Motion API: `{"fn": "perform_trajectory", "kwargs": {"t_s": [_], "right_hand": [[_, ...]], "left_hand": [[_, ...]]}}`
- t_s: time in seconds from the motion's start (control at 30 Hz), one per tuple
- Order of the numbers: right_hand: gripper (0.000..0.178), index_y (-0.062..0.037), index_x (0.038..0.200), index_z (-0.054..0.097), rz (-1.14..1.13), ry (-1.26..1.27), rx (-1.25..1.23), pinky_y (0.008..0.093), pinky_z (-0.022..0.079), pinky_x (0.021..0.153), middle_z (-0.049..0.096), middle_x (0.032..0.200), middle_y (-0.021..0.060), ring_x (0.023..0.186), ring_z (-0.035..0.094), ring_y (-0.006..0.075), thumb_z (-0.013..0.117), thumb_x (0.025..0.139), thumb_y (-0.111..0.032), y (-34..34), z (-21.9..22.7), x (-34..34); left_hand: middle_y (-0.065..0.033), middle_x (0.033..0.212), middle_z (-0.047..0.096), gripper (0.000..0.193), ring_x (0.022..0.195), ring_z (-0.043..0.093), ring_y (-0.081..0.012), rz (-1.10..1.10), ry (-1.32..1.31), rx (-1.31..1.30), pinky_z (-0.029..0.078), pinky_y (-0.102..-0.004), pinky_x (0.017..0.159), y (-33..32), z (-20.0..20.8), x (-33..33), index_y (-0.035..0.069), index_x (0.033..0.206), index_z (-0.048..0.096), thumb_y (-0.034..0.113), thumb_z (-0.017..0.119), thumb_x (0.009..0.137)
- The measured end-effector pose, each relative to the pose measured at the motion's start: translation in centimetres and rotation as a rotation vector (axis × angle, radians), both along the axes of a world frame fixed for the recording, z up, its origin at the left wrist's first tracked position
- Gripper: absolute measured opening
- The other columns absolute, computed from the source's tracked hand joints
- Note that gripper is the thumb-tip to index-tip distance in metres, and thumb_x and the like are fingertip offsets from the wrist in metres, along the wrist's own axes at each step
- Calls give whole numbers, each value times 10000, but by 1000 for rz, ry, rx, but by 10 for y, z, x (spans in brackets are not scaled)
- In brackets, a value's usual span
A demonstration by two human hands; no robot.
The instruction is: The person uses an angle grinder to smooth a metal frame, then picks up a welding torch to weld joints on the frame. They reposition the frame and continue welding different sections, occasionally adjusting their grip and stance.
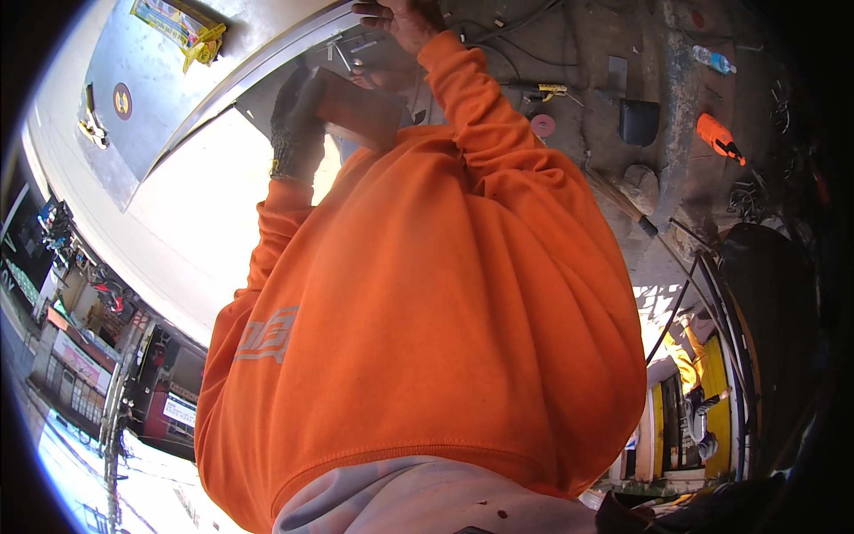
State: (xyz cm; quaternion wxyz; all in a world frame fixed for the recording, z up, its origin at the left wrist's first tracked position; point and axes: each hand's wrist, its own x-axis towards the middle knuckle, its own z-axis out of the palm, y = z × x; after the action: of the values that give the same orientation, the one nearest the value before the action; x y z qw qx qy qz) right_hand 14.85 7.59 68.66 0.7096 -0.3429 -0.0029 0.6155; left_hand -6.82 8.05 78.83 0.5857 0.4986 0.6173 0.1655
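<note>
Orange sweatshirt (427,311) fills most of the view, its hem over pale trousers (418,498) at the near edge. At the far left, the gloved left hand (295,120) has its grip clenched round a brown rectangular block (356,107), held just above the chest. Further off to the right, the bare right hand (400,20) reaches toward the cluttered table (569,53); whether its grip is clenched or released cannot be told. An orange-handled tool (719,138) lies far right.
</note>
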Motion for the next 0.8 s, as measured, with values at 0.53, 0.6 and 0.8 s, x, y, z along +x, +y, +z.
{"fn": "perform_trajectory", "kwargs": {"t_s": [0.53, 0.6, 0.8], "right_hand": [[392, -17, 1266, 706, 49, -227, -103, 263, 595, 660, 734, 1064, 38, 907, 722, 143, 732, 935, -226, 0, 38, 9], [400, -13, 1277, 700, 67, -237, -118, 258, 595, 664, 735, 1083, 43, 906, 722, 143, 732, 933, -215, -1, 42, 12], [380, -8, 1266, 702, 36, -273, -106, 266, 596, 685, 736, 1126, 73, 952, 730, 159, 724, 940, -203, -2, 35, 9]], "left_hand": [[-151, 1364, 617, 618, 1225, 602, -234, 54, -34, -34, 492, -345, 1013, -5, -3, 3, -19, 1437, 545, 321, 715, 950], [-149, 1364, 616, 617, 1227, 601, -233, 58, -59, -43, 492, -342, 1012, -5, -4, 3, -20, 1432, 549, 323, 719, 948], [-163, 1344, 618, 572, 1236, 592, -240, 51, -23, -48, 493, -337, 1028, -2, -2, 3, -31, 1444, 525, 227, 720, 972]]}}
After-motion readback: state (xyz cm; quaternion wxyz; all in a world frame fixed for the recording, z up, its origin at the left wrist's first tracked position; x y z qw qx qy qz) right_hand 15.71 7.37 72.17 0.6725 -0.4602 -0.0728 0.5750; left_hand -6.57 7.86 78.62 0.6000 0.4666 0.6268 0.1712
